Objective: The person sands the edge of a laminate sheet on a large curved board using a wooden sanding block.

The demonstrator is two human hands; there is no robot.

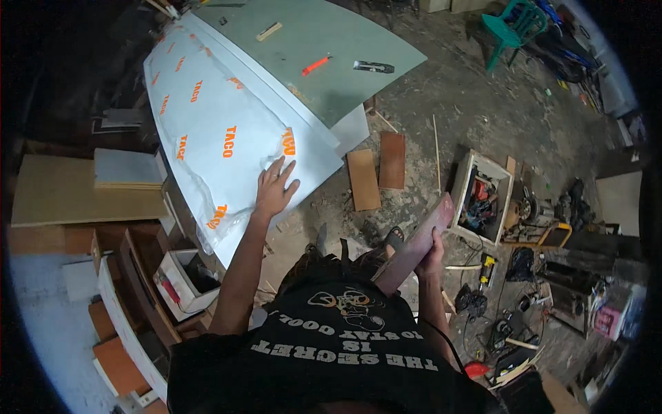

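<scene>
Large, flat white panel (pixel 318 154) lay angled across the upper left of the frame, clear plastic film with orange print (pixel 200 131) loosely over most of it — edges rumpled, bunched toward the lower end. Progress, my judgement: partway at most. Film was on the panel but not lying flat; a strip along the panel's right side was bare; wrinkled margins looked left to deal with.

Left hand (pixel 274 193) rested at the film's lower right edge, palm down, fingers open and spread, thumb out to the side; arm nearly straight, reaching up from bottom centre.

Right hand (pixel 432 258) was right of centre, fingers closed around a long, flat, maroon-pink plank (pixel 412 254) — tilted, apart from the panel; elbow looked bent, arm close to the body.

Further out: grey-green sheet (pixel 331 90) at upper centre bearing an orange-red handled tool (pixel 316 66); two brown rectangular boards (pixel 363 179) mid-frame on the floor; white open-topped box (pixel 506 203) of tools, right; green plastic chair (pixel 502 31), upper right.
</scene>
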